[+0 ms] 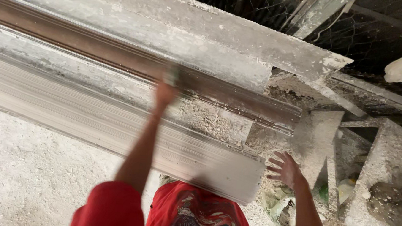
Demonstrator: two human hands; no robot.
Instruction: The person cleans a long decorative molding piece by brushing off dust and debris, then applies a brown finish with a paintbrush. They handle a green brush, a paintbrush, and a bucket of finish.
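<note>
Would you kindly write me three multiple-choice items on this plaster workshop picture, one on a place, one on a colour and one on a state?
1. Where is the left hand?
A. up on the long plaster moulding
B. down on the floor
C. on the wire mesh

2. What colour is the person's shirt?
A. blue
B. red
C. white

3. How is the right hand?
A. clenched in a fist
B. wrapped round a bucket handle
C. open with fingers spread

Answers:
1 A, since the arm reaches up and the blurred hand lies against the moulding by its brown groove.
2 B, since the sleeve and the chest both show red.
3 C, since the fingers fan apart near the cut end of the moulding and hold nothing.
</note>
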